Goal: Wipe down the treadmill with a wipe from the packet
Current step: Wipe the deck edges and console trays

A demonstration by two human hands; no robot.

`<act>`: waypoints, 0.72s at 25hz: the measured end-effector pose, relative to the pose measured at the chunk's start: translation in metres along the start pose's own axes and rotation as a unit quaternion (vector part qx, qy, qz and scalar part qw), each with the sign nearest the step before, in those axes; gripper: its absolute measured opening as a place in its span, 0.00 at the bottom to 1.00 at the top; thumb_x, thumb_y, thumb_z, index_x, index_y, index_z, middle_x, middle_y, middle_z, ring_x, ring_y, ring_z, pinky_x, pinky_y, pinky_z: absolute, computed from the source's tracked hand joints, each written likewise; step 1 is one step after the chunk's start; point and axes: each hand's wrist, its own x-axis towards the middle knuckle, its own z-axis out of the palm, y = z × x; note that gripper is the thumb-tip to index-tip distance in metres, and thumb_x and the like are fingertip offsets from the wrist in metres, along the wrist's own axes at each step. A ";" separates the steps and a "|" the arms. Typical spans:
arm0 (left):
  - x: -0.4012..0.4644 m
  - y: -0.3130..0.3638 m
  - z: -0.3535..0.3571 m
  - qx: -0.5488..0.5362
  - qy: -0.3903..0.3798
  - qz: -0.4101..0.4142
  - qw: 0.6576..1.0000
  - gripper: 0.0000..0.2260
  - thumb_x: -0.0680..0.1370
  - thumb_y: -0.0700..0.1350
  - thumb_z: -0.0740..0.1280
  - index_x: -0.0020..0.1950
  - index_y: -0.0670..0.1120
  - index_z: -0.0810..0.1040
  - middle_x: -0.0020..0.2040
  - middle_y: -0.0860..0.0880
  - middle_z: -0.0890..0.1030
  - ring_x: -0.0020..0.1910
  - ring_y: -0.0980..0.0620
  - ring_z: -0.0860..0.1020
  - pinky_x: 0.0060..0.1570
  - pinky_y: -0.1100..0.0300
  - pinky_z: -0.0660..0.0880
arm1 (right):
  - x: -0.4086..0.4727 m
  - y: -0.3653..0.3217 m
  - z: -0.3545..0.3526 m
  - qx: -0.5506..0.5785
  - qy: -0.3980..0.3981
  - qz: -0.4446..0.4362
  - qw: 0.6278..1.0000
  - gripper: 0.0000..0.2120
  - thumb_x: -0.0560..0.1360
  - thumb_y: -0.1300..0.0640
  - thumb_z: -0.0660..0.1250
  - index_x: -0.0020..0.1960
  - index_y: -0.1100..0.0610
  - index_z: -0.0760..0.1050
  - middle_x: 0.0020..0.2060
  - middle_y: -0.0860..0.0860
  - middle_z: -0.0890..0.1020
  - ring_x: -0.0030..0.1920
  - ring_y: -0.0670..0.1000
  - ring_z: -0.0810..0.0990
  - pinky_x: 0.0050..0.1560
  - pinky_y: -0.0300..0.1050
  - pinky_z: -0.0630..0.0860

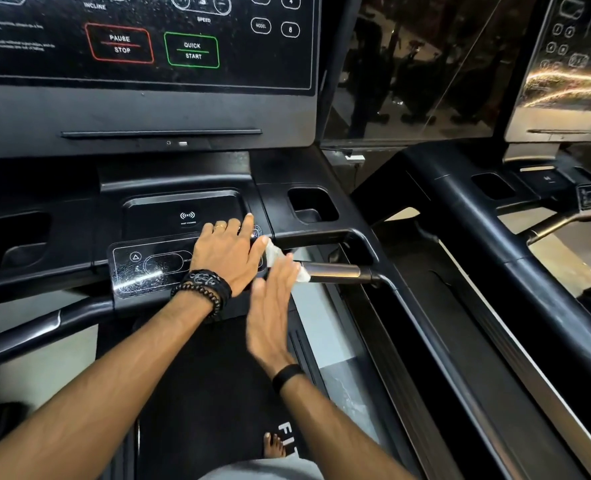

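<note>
Both your hands meet at a crumpled white wipe [276,256].
Your left hand [230,252] lies flat, fingers together, on the glossy black panel [148,268]; your right hand [273,306], fingers straight and together, touches the wipe beside the brushed-metal grip [335,271].

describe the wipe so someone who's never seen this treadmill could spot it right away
Start at the big console with the PAUSE/STOP and QUICK START buttons, then drop to the lower control panel under the left hand. Just right of it, the wipe sits bunched between that hand and the right hand, beside the metal grip. It is the only white, crumpled thing among black plastic.
</note>
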 end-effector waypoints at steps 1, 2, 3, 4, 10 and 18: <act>-0.002 -0.001 0.001 0.000 0.000 0.003 1.000 0.32 0.82 0.58 0.37 0.79 0.44 0.62 0.64 0.44 0.78 0.60 0.43 0.76 0.61 0.48 0.68 | 0.011 0.014 -0.010 0.016 0.042 0.040 0.998 0.30 0.85 0.49 0.46 0.80 0.56 0.35 0.80 0.52 0.34 0.79 0.49 0.32 0.79 0.50 0.34; -0.003 -0.001 0.001 0.002 0.004 0.004 1.000 0.31 0.83 0.57 0.38 0.79 0.44 0.61 0.64 0.44 0.77 0.61 0.44 0.76 0.62 0.49 0.68 | 0.026 0.027 -0.024 0.013 0.090 0.075 0.993 0.30 0.85 0.53 0.47 0.80 0.63 0.37 0.80 0.59 0.36 0.80 0.55 0.35 0.79 0.57 0.36; -0.003 -0.001 0.000 0.000 0.004 0.003 1.000 0.30 0.83 0.57 0.39 0.80 0.44 0.60 0.65 0.45 0.77 0.61 0.44 0.75 0.62 0.49 0.68 | 0.042 0.041 -0.037 -0.007 0.120 0.104 0.987 0.29 0.84 0.59 0.49 0.78 0.72 0.43 0.78 0.69 0.40 0.79 0.66 0.38 0.77 0.65 0.39; -0.002 -0.001 -0.001 -0.005 -0.002 0.002 1.000 0.29 0.84 0.57 0.41 0.80 0.45 0.60 0.65 0.45 0.77 0.61 0.44 0.75 0.63 0.49 0.68 | 0.056 0.057 -0.050 -0.022 0.143 0.133 0.980 0.26 0.82 0.65 0.52 0.73 0.81 0.49 0.73 0.79 0.46 0.75 0.76 0.43 0.74 0.68 0.39; -0.002 0.001 0.001 -0.003 -0.017 -0.008 1.000 0.27 0.84 0.55 0.46 0.80 0.45 0.59 0.66 0.44 0.75 0.62 0.43 0.75 0.64 0.47 0.66 | 0.046 -0.016 -0.008 0.149 0.207 0.232 0.939 0.32 0.86 0.51 0.50 0.80 0.61 0.35 0.78 0.54 0.31 0.79 0.53 0.33 0.75 0.44 0.31; -0.004 -0.003 0.005 -0.024 -0.006 0.009 1.000 0.26 0.83 0.55 0.47 0.79 0.45 0.62 0.68 0.45 0.74 0.63 0.45 0.74 0.66 0.48 0.66 | 0.093 0.050 -0.058 0.227 0.306 0.301 0.874 0.30 0.86 0.54 0.47 0.77 0.74 0.42 0.76 0.73 0.40 0.77 0.71 0.40 0.76 0.56 0.38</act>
